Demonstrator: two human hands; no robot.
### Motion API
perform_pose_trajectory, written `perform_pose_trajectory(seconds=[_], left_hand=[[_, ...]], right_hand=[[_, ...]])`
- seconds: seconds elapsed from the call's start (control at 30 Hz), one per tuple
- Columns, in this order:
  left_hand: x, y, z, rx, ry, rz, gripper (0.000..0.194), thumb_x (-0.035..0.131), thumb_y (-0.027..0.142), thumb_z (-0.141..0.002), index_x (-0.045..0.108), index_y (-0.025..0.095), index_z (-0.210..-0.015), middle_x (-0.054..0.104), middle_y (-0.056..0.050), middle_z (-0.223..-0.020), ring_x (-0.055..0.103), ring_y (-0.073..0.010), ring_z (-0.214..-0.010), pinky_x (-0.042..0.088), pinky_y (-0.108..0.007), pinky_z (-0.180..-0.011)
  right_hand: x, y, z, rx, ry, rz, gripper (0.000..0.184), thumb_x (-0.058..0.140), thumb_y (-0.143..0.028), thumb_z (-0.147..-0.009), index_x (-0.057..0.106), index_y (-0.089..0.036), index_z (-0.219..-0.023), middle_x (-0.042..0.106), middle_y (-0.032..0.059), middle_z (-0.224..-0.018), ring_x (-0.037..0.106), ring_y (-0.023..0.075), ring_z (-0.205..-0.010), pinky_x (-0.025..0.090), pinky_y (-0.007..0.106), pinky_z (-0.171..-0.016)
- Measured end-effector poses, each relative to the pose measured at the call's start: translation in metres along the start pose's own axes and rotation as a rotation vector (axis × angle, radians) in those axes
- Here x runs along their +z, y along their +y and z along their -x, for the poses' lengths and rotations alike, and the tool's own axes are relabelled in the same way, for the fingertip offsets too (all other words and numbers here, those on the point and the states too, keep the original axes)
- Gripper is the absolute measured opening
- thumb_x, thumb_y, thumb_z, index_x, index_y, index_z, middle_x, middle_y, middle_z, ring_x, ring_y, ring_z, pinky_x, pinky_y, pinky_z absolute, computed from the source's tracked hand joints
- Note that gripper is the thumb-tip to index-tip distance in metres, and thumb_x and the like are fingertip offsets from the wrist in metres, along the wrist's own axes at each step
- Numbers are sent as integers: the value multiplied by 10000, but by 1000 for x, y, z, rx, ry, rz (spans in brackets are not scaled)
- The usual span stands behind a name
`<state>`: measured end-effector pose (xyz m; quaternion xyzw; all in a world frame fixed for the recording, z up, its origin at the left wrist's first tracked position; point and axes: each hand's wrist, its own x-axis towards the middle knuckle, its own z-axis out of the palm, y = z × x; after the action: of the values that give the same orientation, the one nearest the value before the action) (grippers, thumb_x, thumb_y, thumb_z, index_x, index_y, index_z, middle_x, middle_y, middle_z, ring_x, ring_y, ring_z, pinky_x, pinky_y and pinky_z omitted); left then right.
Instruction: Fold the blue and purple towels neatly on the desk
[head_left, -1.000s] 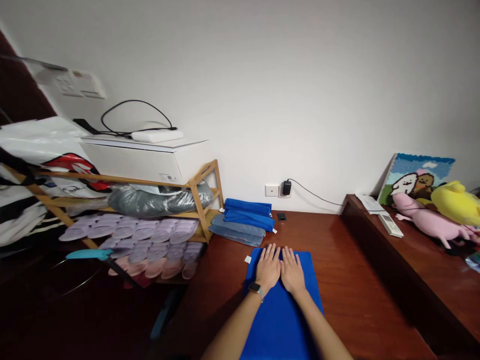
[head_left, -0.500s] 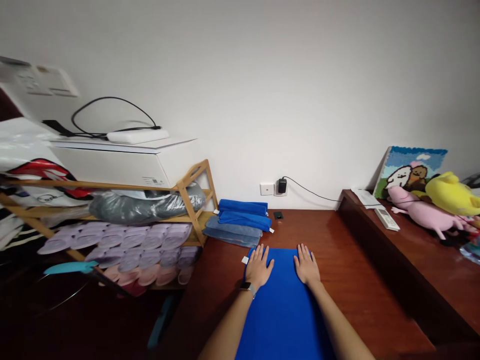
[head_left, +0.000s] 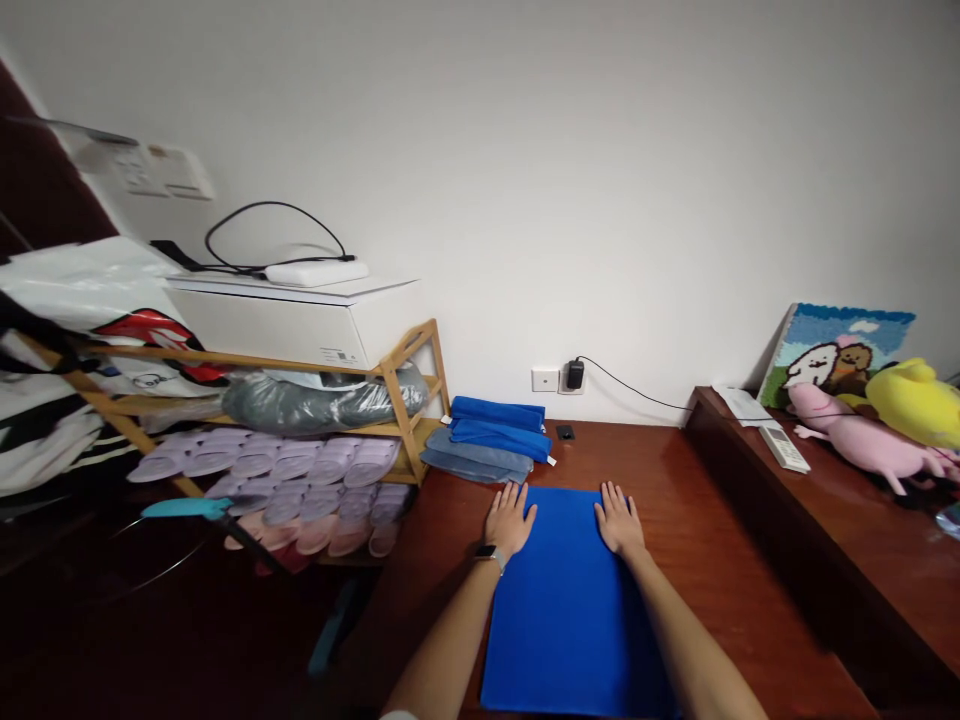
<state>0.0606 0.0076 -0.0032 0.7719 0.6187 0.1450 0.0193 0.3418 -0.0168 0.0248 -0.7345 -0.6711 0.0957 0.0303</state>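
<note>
A bright blue towel (head_left: 570, 600) lies spread flat on the dark wooden table (head_left: 705, 560) right in front of me. My left hand (head_left: 508, 520), with a watch on its wrist, rests flat on the towel's far left corner, fingers stretched out. At the far right corner lies my right hand (head_left: 619, 519), also flat and open. Just beyond the hands sits a stack of folded blue and grey-blue towels (head_left: 491, 440) against the wall.
A wooden rack (head_left: 409, 400) at the left holds rows of pale slippers (head_left: 300, 470), a grey bag and a white box (head_left: 300, 320). A raised ledge (head_left: 825, 500) at the right carries plush toys (head_left: 877, 440), a remote and a picture. A charger (head_left: 574, 375) is plugged in at the wall.
My hands went from side by side at the towel's middle outward to its far corners, flattening the cloth. The small white tag at the left corner is now covered.
</note>
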Motion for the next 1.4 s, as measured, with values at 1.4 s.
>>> perform_pose_trajectory(seconds=[1.4], left_hand=[[-30,1,140,77,99,-4,595,352,363,-1114,465,150,-1657,487,-147,-1692,454,-285,-1583,391,-522,-1306]], right_hand=[[21,25,149,61,68,-10,719,217,-425,-1101,308,-48,-1706,267,128,-1783,233,286,-1673,212,493,-1364]])
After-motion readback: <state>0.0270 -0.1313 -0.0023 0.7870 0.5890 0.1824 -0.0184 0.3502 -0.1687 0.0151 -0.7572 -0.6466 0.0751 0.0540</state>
